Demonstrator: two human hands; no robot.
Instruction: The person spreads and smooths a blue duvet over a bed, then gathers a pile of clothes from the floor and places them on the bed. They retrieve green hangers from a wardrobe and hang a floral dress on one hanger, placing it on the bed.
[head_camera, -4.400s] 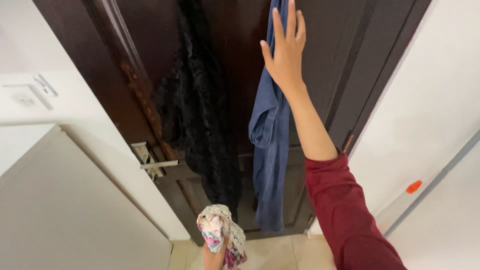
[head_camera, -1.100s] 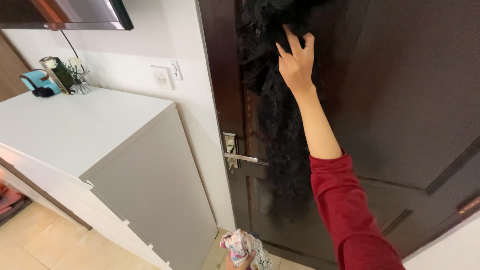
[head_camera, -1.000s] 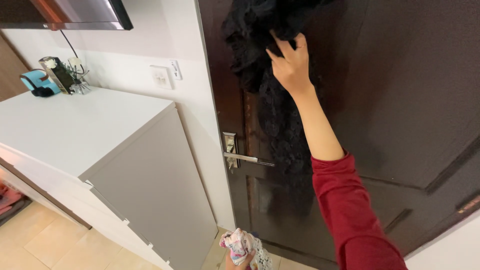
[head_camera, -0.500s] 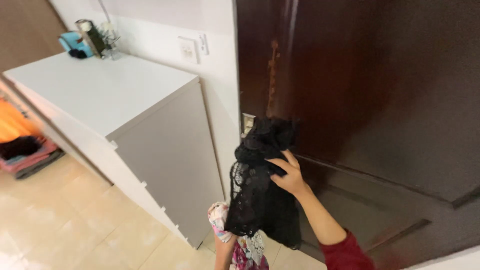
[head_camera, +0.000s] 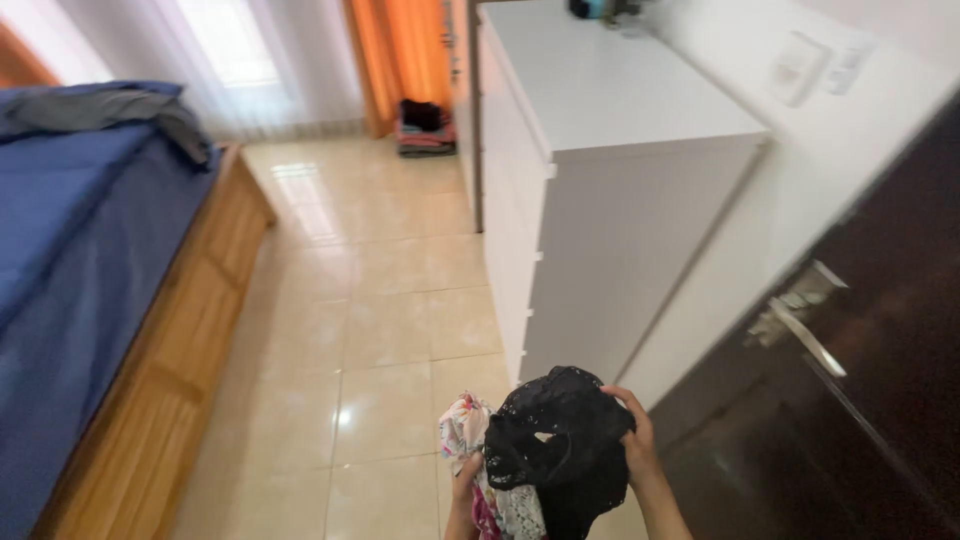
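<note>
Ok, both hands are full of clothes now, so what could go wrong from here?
The lacy black garment is only bunched loosely under the right hand, so part of it might slip to the glossy tiled floor. The floral patterned cloth in the left hand is half buried under it and could drop unseen. The metal lever handle on the dark wooden door sticks out nearby and might snag the lace.

Both hands bunch clothes: right hand grips black lace garment, left hand a floral cloth beside it.
</note>
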